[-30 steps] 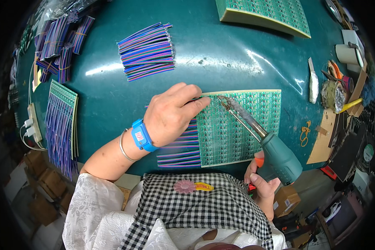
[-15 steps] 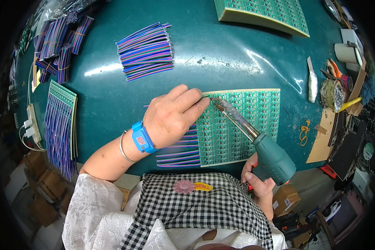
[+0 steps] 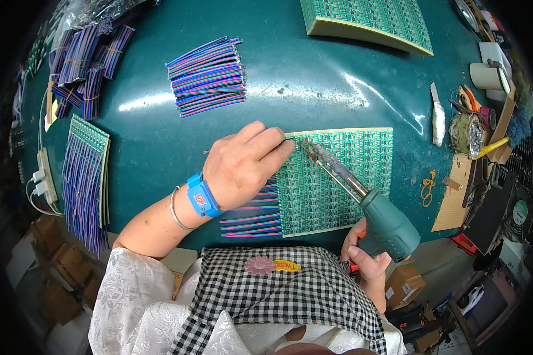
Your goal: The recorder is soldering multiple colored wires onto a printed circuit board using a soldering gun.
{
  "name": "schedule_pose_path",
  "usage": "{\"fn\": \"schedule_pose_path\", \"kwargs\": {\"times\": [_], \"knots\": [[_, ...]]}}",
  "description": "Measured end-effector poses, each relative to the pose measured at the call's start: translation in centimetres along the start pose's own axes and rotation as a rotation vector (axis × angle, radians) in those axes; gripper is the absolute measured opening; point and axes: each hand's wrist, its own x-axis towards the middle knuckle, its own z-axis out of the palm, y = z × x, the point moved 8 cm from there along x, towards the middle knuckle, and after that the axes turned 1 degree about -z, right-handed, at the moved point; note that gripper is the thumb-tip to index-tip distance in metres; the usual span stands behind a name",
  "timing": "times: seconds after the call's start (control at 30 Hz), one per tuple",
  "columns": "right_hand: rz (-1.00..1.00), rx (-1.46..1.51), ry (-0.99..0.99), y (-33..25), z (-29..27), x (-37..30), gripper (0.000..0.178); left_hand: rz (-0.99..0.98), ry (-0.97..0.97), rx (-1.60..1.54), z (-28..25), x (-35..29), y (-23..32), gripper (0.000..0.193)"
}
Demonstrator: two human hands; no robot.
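Observation:
A green circuit board panel (image 3: 337,183) lies in front of me, with multicoloured ribbon wires (image 3: 251,228) sticking out from its left edge. My left hand (image 3: 243,157), a blue strap on its wrist, is closed in a pinch at the panel's upper left corner. A ribbon wire's end pokes out left of it; the fingertips' grip itself is mostly hidden. My right hand (image 3: 367,254) is wrapped round the handle of a green soldering gun (image 3: 388,222). The gun's dark tip points up-left, at the panel's top edge close to my left fingertips.
Loose ribbon wires (image 3: 207,77) lie beyond my left hand, with tied bundles (image 3: 80,56) at far left. Wired panels (image 3: 86,171) and a power strip (image 3: 46,177) are at left. A panel stack (image 3: 370,26) stands at the back. Tape-wrapped blade (image 3: 437,118) and rubber bands (image 3: 427,188) lie right.
The view has shifted slightly, so the panel and things on the right appear a little further left. Both hands keep nearly the same pose, the soldering gun's tip still by my left fingertips.

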Motion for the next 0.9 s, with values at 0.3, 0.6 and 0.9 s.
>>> {"fn": "schedule_pose_path", "kwargs": {"times": [0.3, 0.6, 0.9], "knots": [[-0.052, -0.075, -0.101, 0.7, 0.0, 0.2, 0.037, -0.016, -0.016, -0.04, 0.1, -0.1, -0.4, 0.035], [-0.053, 0.038, -0.027, -0.2, -0.3, 0.2, 0.048, 0.004, 0.006, -0.009, 0.1, -0.1, -0.2, 0.035], [-0.063, 0.019, -0.141, 0.3, 0.3, 0.3, 0.047, 0.013, 0.008, -0.017, 0.0, 0.0, 0.1, 0.033]]}}
